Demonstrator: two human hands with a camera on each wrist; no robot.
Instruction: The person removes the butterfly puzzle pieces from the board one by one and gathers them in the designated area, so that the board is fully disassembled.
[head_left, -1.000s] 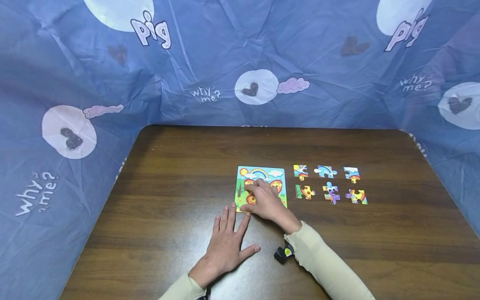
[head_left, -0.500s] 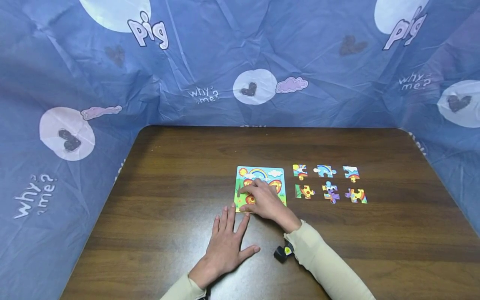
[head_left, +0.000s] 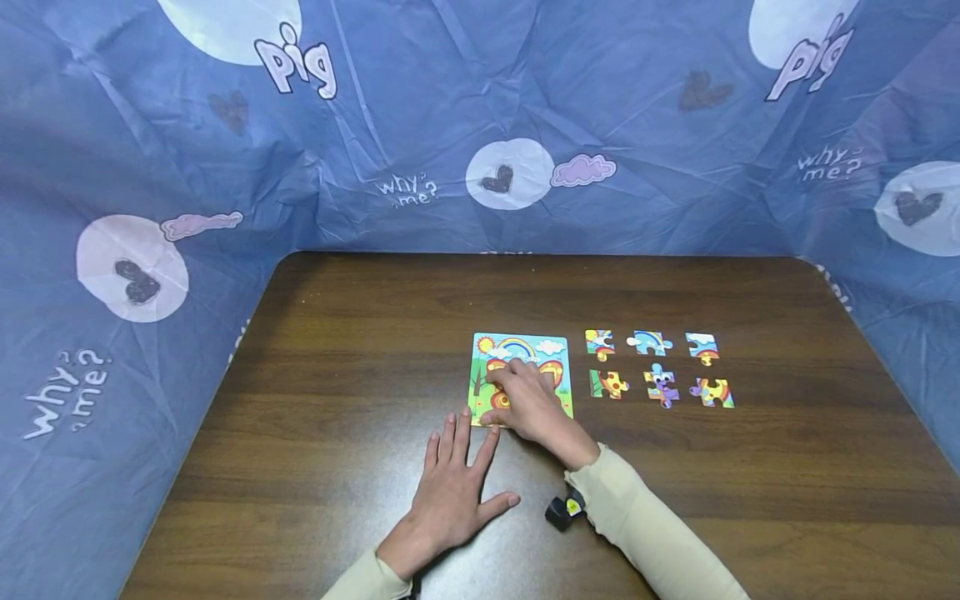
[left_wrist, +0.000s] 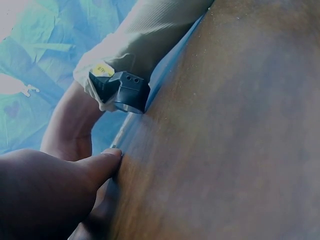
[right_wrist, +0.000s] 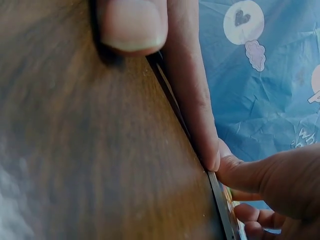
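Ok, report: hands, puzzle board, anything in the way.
Left hand spread at edge of puzzle board. Right hand over board, grip unclear. Board flat, partly hidden by right hand. Six loose pieces apart, not blocking.

A sheeted-in tabletop space, apparently a makeshift recording set.
Wrinkled blue sheeting [head_left: 420, 100], printed with hearts, clouds and the words "pig" and "why me?", hangs behind and on both sides of a wood-grain table [head_left: 337, 400]. A small black camera [head_left: 558, 512] sits at a sleeve cuff [head_left: 600, 479]; whether a home or a lab surrounds it cannot be told.
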